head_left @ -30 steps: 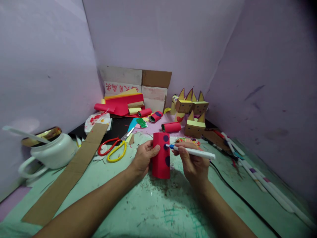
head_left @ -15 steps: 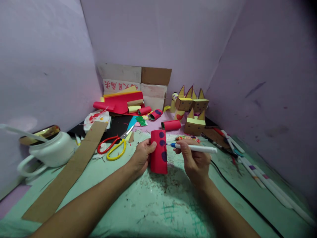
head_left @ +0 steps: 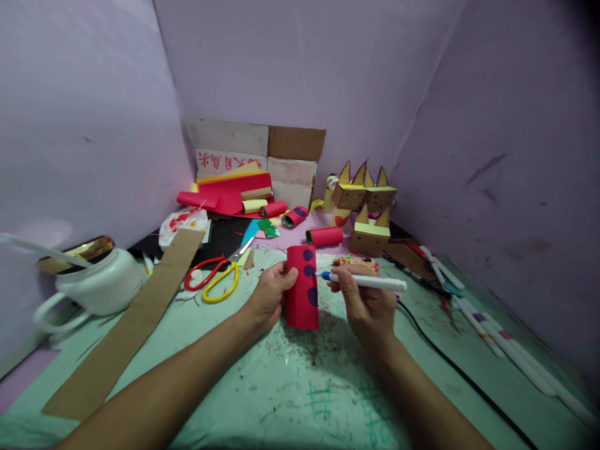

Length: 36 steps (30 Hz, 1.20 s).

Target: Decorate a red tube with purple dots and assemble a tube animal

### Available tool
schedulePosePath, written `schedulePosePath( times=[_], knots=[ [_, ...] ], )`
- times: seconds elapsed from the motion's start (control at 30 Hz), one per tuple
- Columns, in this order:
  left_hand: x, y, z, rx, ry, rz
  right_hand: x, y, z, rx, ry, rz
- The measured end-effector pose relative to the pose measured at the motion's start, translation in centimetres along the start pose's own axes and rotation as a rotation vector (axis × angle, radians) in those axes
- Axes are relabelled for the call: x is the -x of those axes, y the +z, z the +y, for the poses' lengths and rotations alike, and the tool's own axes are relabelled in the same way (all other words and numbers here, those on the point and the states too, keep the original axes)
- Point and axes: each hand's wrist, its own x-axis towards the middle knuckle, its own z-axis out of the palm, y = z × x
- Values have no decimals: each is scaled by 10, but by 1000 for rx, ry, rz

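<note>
My left hand (head_left: 270, 294) grips a piece of red paper (head_left: 296, 303) by its left side, thumb on top. Three dark purple-blue round spots run down the paper's right half. In my right hand (head_left: 370, 306) is a white marker pen (head_left: 370, 282) with a blue end, its tip at the paper's right edge beside the middle spot. Left of my left hand lie scissors (head_left: 220, 275) with one red and one yellow handle. Beyond the hands is a red paper roll (head_left: 324, 236), and a spotted red roll (head_left: 295, 217) lies behind it.
A long cardboard strip (head_left: 126, 331) and a white enamel mug (head_left: 98, 287) are at left. Small cardboard boxes with pointed ears (head_left: 369, 239) stand at back right. Several markers (head_left: 510, 344) and a black cable (head_left: 450, 362) lie at right. An open carton (head_left: 295, 145) stands at the back.
The marker and right hand have shifted very slightly left, the pen still at the paper's right edge. The red paper has moved a touch to the right.
</note>
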Motion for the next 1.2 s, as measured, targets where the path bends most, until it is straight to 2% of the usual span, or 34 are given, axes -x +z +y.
schedulePosePath(
  times=[0.8,1.2],
  knots=[
    [-1,1,0,28,9,6,0,0,1,-5,-21,0],
    [1,2,2,28,2,9,0,1,0,22,-53,39]
  ],
)
